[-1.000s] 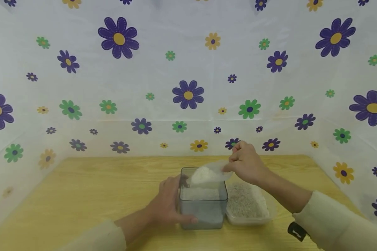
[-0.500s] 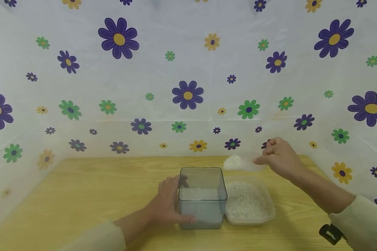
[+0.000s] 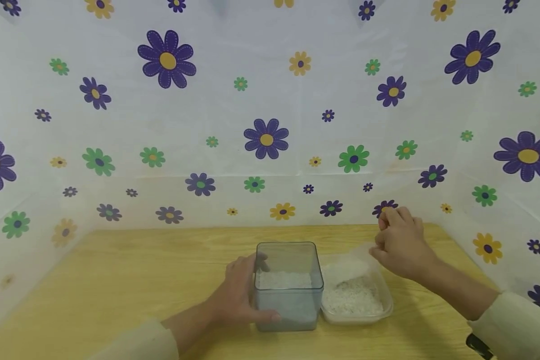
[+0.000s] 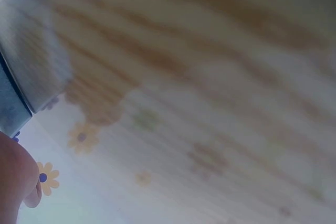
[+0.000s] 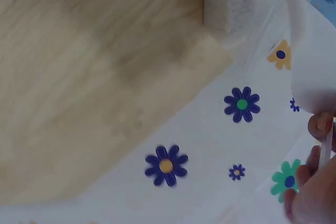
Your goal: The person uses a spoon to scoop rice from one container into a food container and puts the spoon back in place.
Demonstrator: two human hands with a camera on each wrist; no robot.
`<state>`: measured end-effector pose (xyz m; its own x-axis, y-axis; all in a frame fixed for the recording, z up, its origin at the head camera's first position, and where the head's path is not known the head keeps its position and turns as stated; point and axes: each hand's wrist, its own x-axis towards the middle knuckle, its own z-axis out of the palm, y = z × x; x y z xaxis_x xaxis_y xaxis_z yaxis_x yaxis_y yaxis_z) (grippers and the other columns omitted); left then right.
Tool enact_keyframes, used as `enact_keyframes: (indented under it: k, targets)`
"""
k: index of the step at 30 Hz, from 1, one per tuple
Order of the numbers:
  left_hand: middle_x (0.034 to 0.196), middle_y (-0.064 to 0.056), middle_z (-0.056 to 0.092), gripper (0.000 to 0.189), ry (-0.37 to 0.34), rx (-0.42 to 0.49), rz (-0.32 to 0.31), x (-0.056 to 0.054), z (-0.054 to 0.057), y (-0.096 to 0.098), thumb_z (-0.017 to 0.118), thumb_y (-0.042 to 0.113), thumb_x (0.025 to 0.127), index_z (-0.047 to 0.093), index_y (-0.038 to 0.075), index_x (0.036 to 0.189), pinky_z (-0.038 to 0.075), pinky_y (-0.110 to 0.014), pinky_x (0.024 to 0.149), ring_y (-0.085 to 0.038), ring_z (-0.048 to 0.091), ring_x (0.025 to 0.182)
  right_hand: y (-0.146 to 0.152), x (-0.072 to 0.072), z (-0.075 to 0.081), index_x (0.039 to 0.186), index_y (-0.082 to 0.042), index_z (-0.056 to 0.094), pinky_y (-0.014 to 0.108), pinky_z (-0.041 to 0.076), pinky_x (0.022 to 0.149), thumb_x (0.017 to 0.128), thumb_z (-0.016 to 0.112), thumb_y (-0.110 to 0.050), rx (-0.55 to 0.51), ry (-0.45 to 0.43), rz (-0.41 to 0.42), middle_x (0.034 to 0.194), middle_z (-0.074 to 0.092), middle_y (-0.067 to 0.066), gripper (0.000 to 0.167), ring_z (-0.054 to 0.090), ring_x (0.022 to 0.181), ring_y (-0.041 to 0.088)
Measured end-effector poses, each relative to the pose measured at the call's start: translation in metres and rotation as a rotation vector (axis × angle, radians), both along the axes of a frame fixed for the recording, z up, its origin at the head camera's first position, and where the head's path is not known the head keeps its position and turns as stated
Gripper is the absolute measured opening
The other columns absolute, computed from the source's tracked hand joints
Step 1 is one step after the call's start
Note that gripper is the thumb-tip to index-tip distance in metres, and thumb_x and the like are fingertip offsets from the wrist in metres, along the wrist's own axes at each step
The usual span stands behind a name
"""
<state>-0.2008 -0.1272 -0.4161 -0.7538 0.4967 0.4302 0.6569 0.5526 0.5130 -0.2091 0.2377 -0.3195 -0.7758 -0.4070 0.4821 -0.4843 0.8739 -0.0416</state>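
Note:
My left hand point(image 3: 238, 295) grips the left side of a clear blue-grey square box point(image 3: 288, 312), thumb across its front and fingers behind. White grains that look like rice point(image 3: 284, 280) lie inside it. My right hand point(image 3: 405, 247) pinches the handle of a translucent white scoop point(image 3: 352, 266). The scoop's bowl is tilted down at the grains in a clear plastic tub point(image 3: 357, 319), right beside the box. In the right wrist view, the scoop point(image 5: 317, 56) shows at the right edge. The left wrist view catches only part of the box point(image 4: 11, 103) and left hand point(image 4: 18, 177).
Both containers stand on a wood-grain table point(image 3: 139, 280). A white sheet with printed flowers point(image 3: 270, 90) rises behind the table and along both sides. A dark strap buckle point(image 3: 479, 345) hangs by the right sleeve.
My right hand has carried the scoop, with grains in it, from over the box rightward, then lowered it into the tub. The left hand keeps its grip on the box.

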Motion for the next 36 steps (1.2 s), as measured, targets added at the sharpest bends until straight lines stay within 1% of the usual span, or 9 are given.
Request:
enact_keyframes:
  k: [5, 8, 13, 16, 20, 24, 29, 32, 36]
  targets:
    - [0.119, 0.004, 0.053, 0.097, -0.003, -0.007, -0.001, 0.002, 0.004, 0.001, 0.080, 0.068, 0.066, 0.043, 0.011, 0.135, 0.029, -0.047, 0.096, -0.010, 0.042, 0.104, 0.003, -0.003, 0.020, 0.049, -0.018, 0.035, 0.049, 0.030, 0.079, 0.088, 0.044, -0.004, 0.285, 0.427, 0.276, 0.089, 0.042, 0.006, 0.043, 0.039, 0.093, 0.030]
    - [0.118, 0.004, 0.053, 0.097, -0.003, -0.005, 0.004, 0.003, 0.006, 0.001, 0.080, 0.068, 0.065, 0.042, 0.012, 0.135, 0.029, -0.047, 0.096, -0.010, 0.042, 0.103, -0.002, -0.004, 0.039, 0.048, -0.015, 0.032, 0.050, 0.033, 0.079, 0.093, 0.025, -0.006, 0.377, 0.554, 0.356, 0.087, 0.043, 0.008, 0.046, 0.042, 0.092, 0.031]
    - [0.119, 0.003, 0.053, 0.098, -0.027, -0.004, 0.007, 0.003, 0.006, 0.002, 0.081, 0.065, 0.065, 0.041, 0.011, 0.137, 0.029, -0.047, 0.097, -0.010, 0.042, 0.103, -0.027, -0.003, 0.062, 0.050, -0.007, 0.048, 0.051, 0.033, 0.075, 0.089, 0.036, -0.009, 0.249, 0.678, 0.395, 0.086, 0.048, 0.012, 0.040, 0.044, 0.089, 0.036]
    - [0.121, 0.002, 0.053, 0.099, -0.049, -0.008, 0.002, 0.001, 0.005, 0.003, 0.082, 0.062, 0.066, 0.040, 0.010, 0.139, 0.028, -0.049, 0.098, -0.011, 0.042, 0.106, -0.048, -0.003, 0.067, 0.056, -0.005, 0.056, 0.050, 0.034, 0.074, 0.086, 0.043, -0.012, 0.204, 0.700, 0.417, 0.087, 0.049, 0.013, 0.034, 0.045, 0.088, 0.036]
    - [0.121, 0.004, 0.052, 0.101, -0.061, -0.005, 0.009, 0.001, 0.004, 0.004, 0.083, 0.061, 0.065, 0.039, 0.011, 0.141, 0.028, -0.050, 0.099, -0.012, 0.042, 0.107, -0.078, 0.000, 0.065, 0.058, -0.009, 0.055, 0.045, 0.037, 0.078, 0.088, 0.042, -0.022, 0.359, 0.629, 0.400, 0.087, 0.048, 0.009, 0.035, 0.044, 0.089, 0.031]
    - [0.120, 0.007, 0.051, 0.100, -0.042, -0.014, 0.017, 0.001, 0.001, 0.004, 0.081, 0.064, 0.066, 0.039, 0.013, 0.141, 0.028, -0.049, 0.097, -0.010, 0.042, 0.107, -0.106, 0.004, 0.056, 0.063, -0.014, 0.051, 0.040, 0.036, 0.082, 0.095, 0.041, -0.026, 0.583, 0.445, 0.405, 0.090, 0.044, 0.003, 0.035, 0.041, 0.091, 0.024]
    - [0.120, 0.009, 0.051, 0.099, -0.046, -0.015, 0.012, 0.002, -0.001, 0.005, 0.080, 0.066, 0.067, 0.038, 0.016, 0.142, 0.027, -0.051, 0.098, -0.009, 0.041, 0.107, -0.131, 0.004, 0.041, 0.080, -0.020, 0.068, 0.036, 0.037, 0.087, 0.099, 0.051, -0.030, 0.781, 0.222, 0.434, 0.097, 0.046, -0.001, 0.027, 0.039, 0.096, 0.019]
    - [0.122, 0.008, 0.051, 0.100, -0.056, -0.018, 0.005, 0.002, 0.000, 0.005, 0.080, 0.065, 0.067, 0.038, 0.014, 0.143, 0.027, -0.052, 0.099, -0.010, 0.041, 0.107, -0.138, 0.005, 0.032, 0.086, -0.024, 0.074, 0.032, 0.039, 0.085, 0.099, 0.056, -0.039, 0.811, 0.119, 0.450, 0.095, 0.049, -0.005, 0.027, 0.040, 0.094, 0.016]
    - [0.123, 0.007, 0.051, 0.103, -0.064, -0.020, -0.007, 0.002, 0.001, 0.006, 0.082, 0.063, 0.067, 0.037, 0.012, 0.144, 0.026, -0.054, 0.101, -0.011, 0.041, 0.108, -0.137, 0.006, 0.027, 0.086, -0.024, 0.077, 0.030, 0.036, 0.079, 0.097, 0.060, -0.046, 0.711, -0.019, 0.448, 0.083, 0.045, -0.009, 0.030, 0.038, 0.085, 0.013]
